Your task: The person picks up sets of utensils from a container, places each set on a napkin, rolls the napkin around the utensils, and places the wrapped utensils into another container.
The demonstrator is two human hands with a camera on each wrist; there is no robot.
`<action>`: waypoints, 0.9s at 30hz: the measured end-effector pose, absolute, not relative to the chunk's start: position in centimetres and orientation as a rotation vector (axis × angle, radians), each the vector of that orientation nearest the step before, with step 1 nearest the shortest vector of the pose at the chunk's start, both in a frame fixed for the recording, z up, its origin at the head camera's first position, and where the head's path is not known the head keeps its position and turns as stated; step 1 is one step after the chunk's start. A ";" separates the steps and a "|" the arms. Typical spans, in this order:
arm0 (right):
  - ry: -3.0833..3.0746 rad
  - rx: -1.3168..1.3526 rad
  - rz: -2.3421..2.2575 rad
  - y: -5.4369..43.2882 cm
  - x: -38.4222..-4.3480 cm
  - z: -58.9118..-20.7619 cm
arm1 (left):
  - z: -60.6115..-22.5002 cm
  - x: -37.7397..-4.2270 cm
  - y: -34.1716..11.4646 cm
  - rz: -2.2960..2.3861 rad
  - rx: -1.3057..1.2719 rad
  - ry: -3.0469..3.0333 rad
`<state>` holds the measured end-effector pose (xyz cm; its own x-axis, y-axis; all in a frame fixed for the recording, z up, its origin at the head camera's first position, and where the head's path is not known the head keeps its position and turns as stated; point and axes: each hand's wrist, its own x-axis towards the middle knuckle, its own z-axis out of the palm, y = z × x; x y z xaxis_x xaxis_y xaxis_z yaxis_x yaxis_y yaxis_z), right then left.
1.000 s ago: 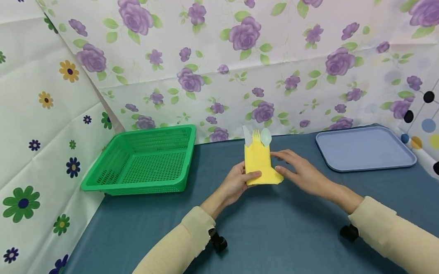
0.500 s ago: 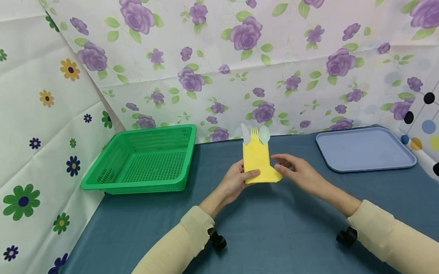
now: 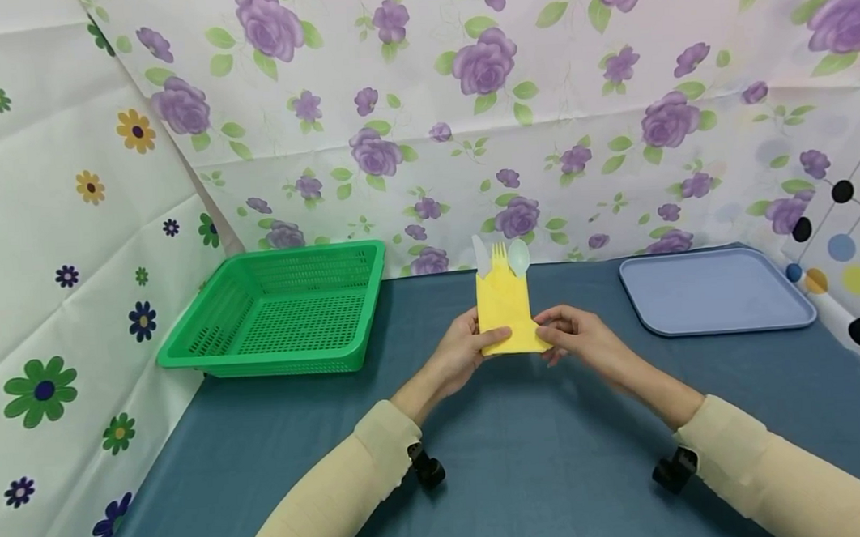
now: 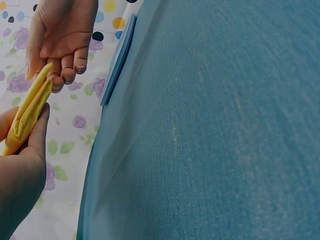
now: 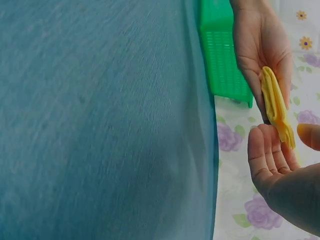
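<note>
A folded yellow napkin [image 3: 504, 313] is held upright over the table in the head view. From its top stick a pale plastic knife [image 3: 482, 255], a yellow fork [image 3: 499, 257] and a pale green spoon [image 3: 519, 257]. My left hand [image 3: 459, 352] grips the napkin's lower left, thumb in front and fingers behind. At its lower right corner is my right hand [image 3: 587, 337], fingers loosely bent. In the right wrist view, those fingers [image 5: 270, 150] reach the napkin's edge [image 5: 275, 102], with the thumb [image 5: 309, 136] a little apart from it.
A green perforated basket [image 3: 354, 355] stands at the back left of the blue-covered table [image 3: 535, 458]. The pale blue tray [image 3: 716, 290] lies at the back right. Flowered sheets [image 3: 420, 74] hang behind and at the sides.
My right hand has come in closer to the napkin's lower right corner, and the flap there sticks out less. The left hand keeps its hold.
</note>
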<state>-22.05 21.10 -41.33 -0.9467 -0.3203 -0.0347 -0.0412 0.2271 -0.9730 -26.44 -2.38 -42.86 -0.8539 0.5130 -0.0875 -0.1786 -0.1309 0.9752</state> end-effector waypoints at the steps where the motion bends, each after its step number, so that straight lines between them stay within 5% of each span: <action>1: 2.263 -0.335 -1.801 21.1 -22.1 -41.4 | -42.8 -26.4 -2.4 2.031 0.371 1.695; 27: 2.679 -0.522 -1.822 19.6 -21.3 -43.1 | -42.7 -26.5 -2.2 2.059 0.373 1.661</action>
